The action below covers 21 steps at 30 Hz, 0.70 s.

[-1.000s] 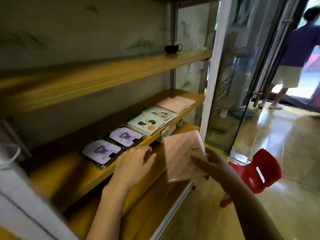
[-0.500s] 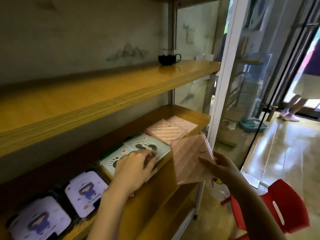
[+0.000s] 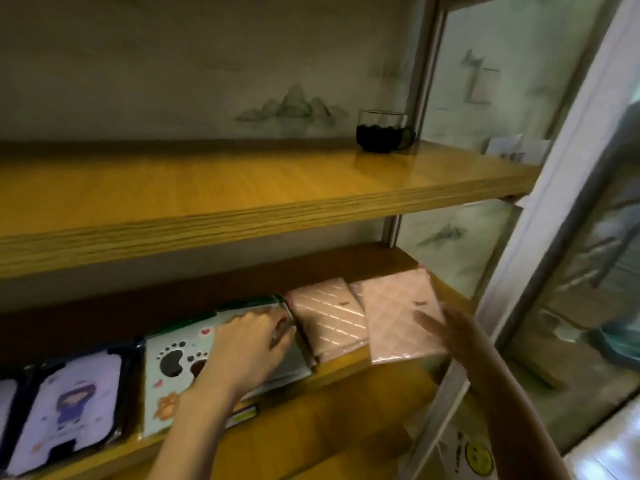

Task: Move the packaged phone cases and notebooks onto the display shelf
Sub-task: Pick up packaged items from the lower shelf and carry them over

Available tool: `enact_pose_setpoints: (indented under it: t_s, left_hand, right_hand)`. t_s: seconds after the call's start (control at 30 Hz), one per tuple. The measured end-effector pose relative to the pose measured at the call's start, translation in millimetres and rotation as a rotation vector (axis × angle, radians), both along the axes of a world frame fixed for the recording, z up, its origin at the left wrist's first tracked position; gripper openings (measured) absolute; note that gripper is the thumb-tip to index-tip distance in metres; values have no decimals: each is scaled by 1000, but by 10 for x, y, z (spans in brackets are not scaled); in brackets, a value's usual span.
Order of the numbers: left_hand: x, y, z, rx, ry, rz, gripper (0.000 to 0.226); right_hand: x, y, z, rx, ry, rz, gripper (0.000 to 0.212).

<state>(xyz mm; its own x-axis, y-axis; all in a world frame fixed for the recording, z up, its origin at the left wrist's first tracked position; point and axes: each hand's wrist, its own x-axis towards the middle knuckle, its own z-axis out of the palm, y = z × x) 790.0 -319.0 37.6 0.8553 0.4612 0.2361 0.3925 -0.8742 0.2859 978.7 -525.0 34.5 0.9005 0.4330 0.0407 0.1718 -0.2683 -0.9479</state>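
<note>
While the left hand [image 3: 249, 344] rests, fingers flat, on a mint-green paw-print packaged case [image 3: 298, 362] | right hand [image 3: 460, 336]: fingers straight, touching a pink quilted wrapped notebook [image 3: 398, 317] | notebook lies at the wooden middle shelf's [image 3: 349, 370] right end

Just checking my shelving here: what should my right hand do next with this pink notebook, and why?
Probably slide the pink notebook further back onto the shelf, then let go. Its front edge seems to hang past the shelf's edge at the right end, and the right hand is touching its side.
</note>
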Motion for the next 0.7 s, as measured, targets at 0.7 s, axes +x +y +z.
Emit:
enact_pose_setpoints:
  t_s: [0.7]
  left_hand:
    - [-85, -346, -221, 61, -41, 407, 32]
  right_hand:
    - [1006, 468, -206, -787, -105, 285, 48]
